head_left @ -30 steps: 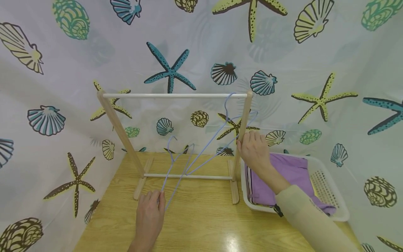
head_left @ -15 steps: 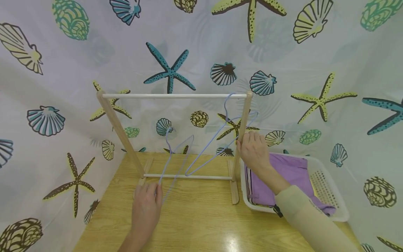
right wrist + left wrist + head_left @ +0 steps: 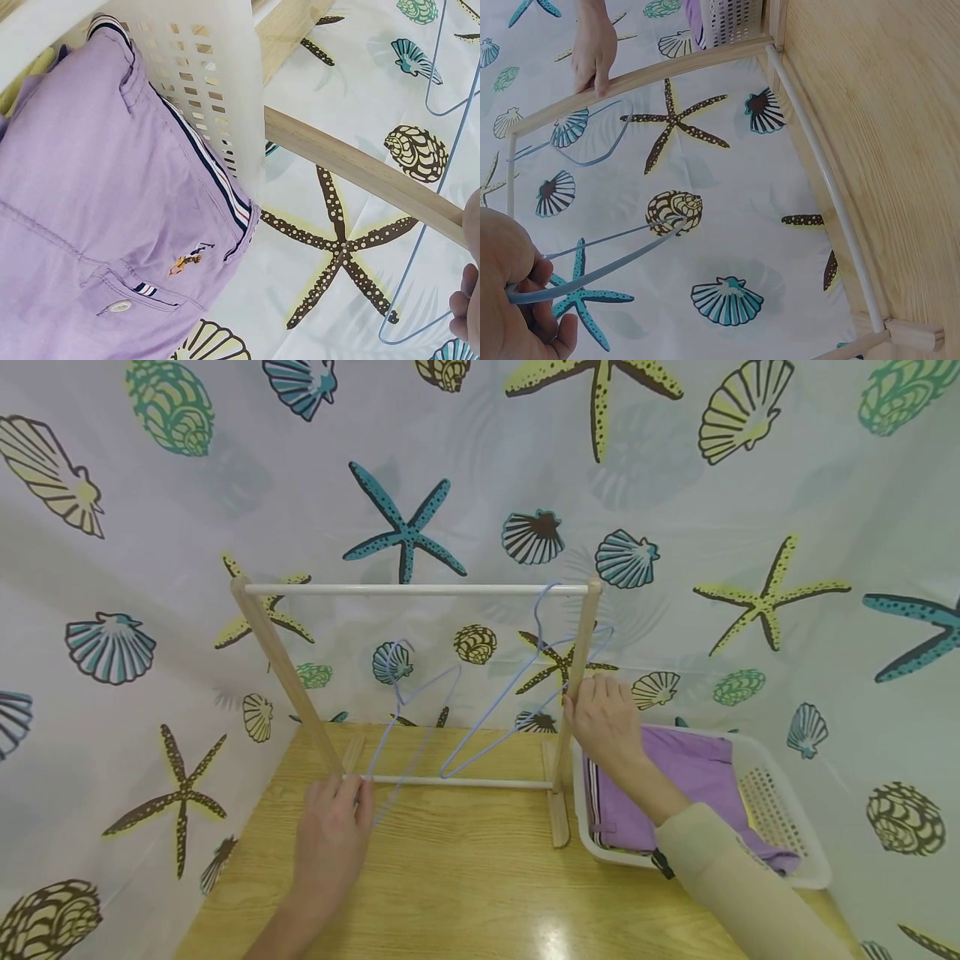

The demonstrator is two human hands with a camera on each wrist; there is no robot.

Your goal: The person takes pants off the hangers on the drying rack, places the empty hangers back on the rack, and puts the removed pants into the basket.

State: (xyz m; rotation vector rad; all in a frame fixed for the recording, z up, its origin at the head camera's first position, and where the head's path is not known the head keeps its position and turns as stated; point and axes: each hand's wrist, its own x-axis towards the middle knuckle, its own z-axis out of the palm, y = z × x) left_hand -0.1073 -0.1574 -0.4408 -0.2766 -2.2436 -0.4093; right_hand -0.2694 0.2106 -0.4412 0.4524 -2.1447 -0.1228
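My left hand (image 3: 330, 835) grips one end of a blue wire clothes hanger (image 3: 382, 743), its hook pointing up, below the rack's top rail (image 3: 412, 589). In the left wrist view, my fingers (image 3: 544, 322) curl round the hanger's end. Around the right wooden post (image 3: 587, 618) of the clothes rack, my right hand (image 3: 609, 722) holds on about halfway up. A second blue hanger (image 3: 491, 713) hangs by its hook from the rail's right end, partly behind the post. The right wrist view shows only a sliver of the right hand (image 3: 469, 277) beside the post.
Right of the rack, a white perforated basket (image 3: 772, 785) holds a folded purple garment (image 3: 675, 777) with a striped trim. The rack's lower white bar (image 3: 495, 782) runs above the wooden tabletop (image 3: 465, 877). A shell-and-starfish printed curtain (image 3: 480, 468) surrounds the table.
My left hand has moved away and slightly left, and the held hanger has risen toward the rail. The right hand, the rack and the second hanger have stayed put.
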